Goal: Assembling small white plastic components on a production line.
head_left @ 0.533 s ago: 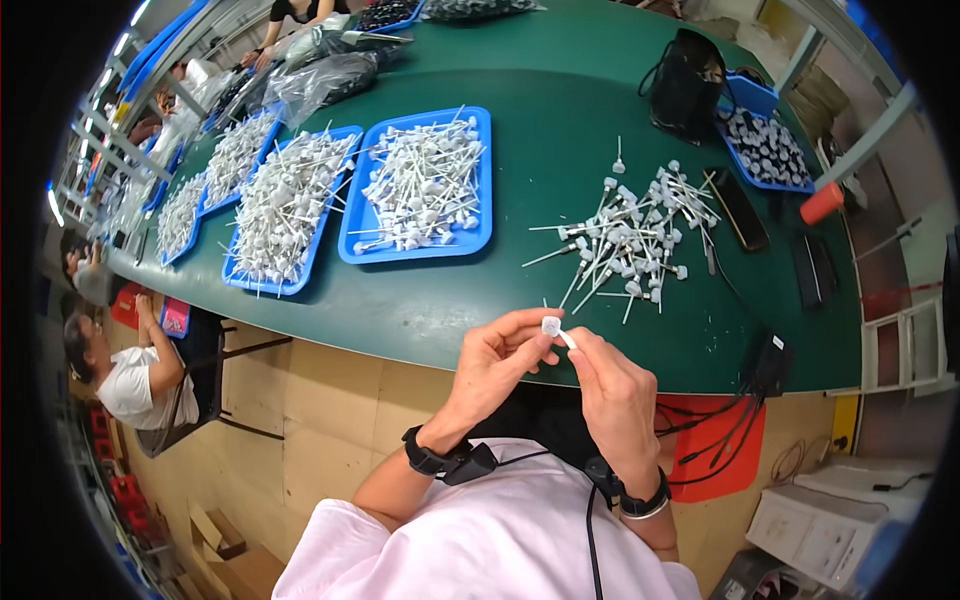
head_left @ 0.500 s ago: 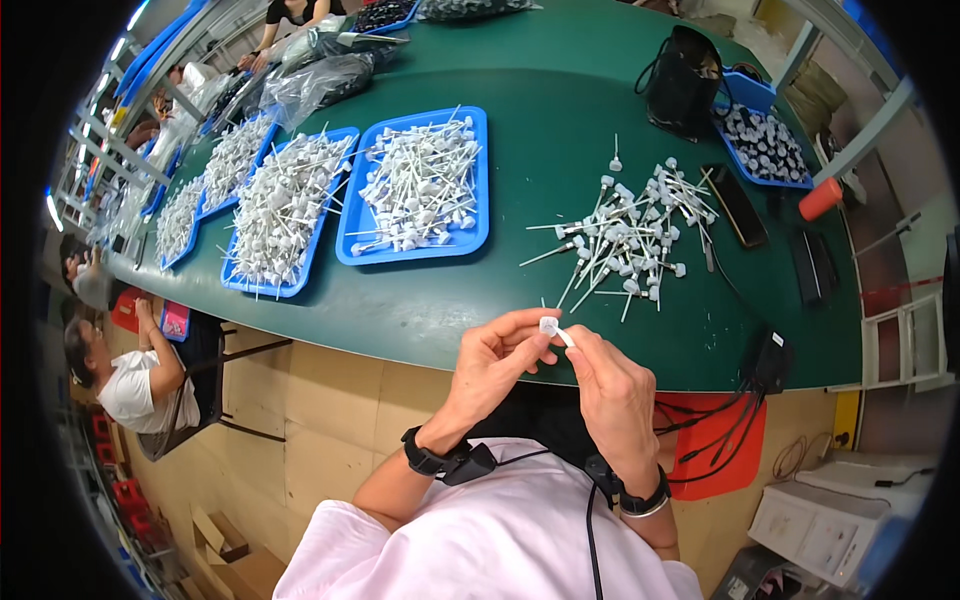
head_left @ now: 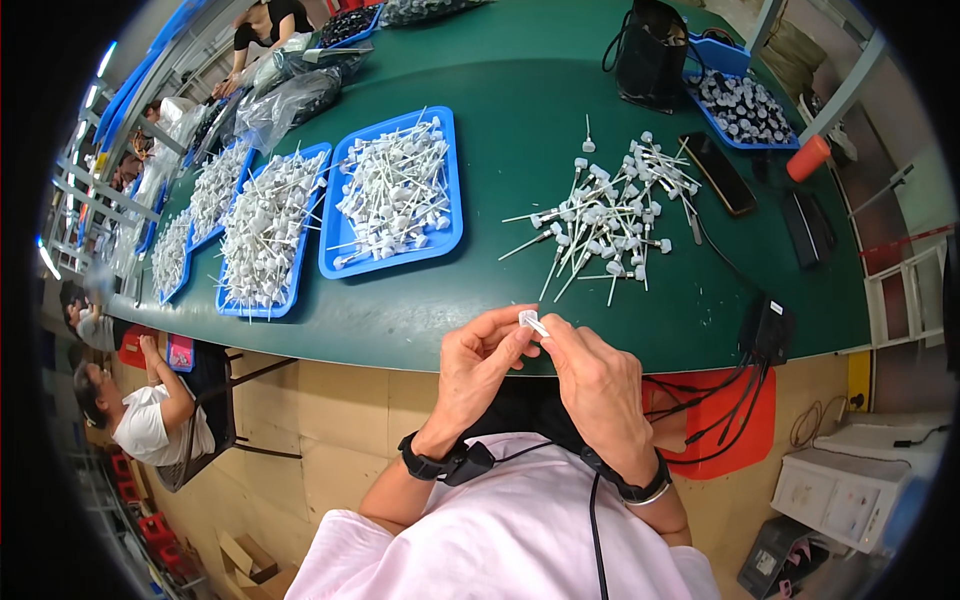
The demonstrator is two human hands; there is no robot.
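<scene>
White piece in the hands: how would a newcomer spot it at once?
Find the near edge of the green table. There the left hand and right hand hold a small white piece. Unlike the loose white pile and the pieces in blue trays, it is held up.

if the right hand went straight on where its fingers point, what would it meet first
The right hand would probably meet the left hand at its fingertips, just past the small white part; depth is unclear.
</scene>
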